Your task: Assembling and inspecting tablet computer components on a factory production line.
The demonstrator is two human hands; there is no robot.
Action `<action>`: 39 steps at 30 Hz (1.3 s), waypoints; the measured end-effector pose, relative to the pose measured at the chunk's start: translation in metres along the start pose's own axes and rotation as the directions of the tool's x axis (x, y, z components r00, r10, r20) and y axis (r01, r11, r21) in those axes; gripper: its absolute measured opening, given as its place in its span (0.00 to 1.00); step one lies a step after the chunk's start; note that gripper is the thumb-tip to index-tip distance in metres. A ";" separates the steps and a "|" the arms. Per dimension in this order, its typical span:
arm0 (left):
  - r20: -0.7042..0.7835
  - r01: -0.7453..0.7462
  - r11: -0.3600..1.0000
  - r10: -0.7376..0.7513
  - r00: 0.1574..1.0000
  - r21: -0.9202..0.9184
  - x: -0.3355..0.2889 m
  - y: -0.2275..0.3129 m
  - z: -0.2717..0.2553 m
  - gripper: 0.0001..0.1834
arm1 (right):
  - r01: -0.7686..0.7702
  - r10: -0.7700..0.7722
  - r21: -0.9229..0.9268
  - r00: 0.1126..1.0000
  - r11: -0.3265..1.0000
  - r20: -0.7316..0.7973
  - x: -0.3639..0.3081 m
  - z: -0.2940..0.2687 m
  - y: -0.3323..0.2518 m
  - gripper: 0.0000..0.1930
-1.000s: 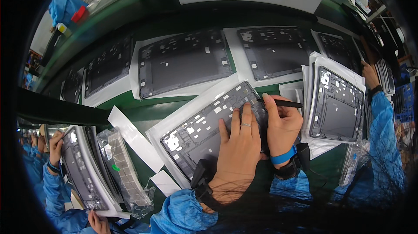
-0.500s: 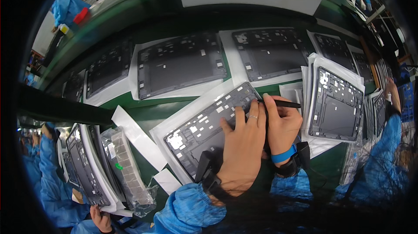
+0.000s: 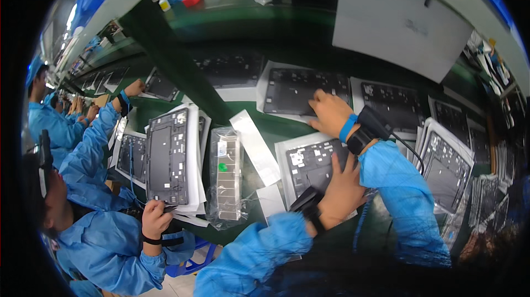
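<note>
My left hand (image 3: 343,185) lies flat with spread fingers on a dark tablet-sized housing panel (image 3: 310,165), which has small white patches and rests on white sheeting in front of me. My right hand (image 3: 332,113), a blue band round its wrist, reaches across to the near right edge of another dark panel (image 3: 298,91) in the far row. Its bent fingers and thumb stand apart over that edge; how firmly they touch it is unclear. No tool shows in either hand. My right sleeve and wrist hide the near panel's far right part.
Left of the near panel lie a white strip (image 3: 256,148) and a plastic-wrapped segmented pack (image 3: 229,178). A co-worker's hand (image 3: 157,221) touches a stack of panels (image 3: 168,159) farther left. Another panel stack (image 3: 446,164) stands right. A dark post (image 3: 176,65) rises at the far left.
My right hand has left the near panel and reached forward to the far row; the black pen-like tool it held no longer shows. My left hand stays on the near panel. The view has turned left.
</note>
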State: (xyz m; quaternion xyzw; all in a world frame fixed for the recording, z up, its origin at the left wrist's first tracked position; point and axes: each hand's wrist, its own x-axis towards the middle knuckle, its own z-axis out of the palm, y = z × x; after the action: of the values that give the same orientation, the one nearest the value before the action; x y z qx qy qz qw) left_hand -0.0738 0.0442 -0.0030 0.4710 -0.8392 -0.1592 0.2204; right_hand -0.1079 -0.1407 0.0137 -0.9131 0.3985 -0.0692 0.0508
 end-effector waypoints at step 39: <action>-0.755 0.639 0.769 -0.424 0.500 -0.008 0.081 -0.315 -0.098 0.21 | 0.445 -0.568 -0.454 0.804 0.772 -0.177 -0.175 -0.160 0.014 0.19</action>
State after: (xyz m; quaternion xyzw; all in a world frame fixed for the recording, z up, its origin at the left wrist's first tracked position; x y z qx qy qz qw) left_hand 0.1671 -0.1905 -0.0515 0.7563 -0.5068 0.0951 0.4026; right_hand -0.2627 -0.0277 0.1538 -0.9560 0.1424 -0.1393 -0.2151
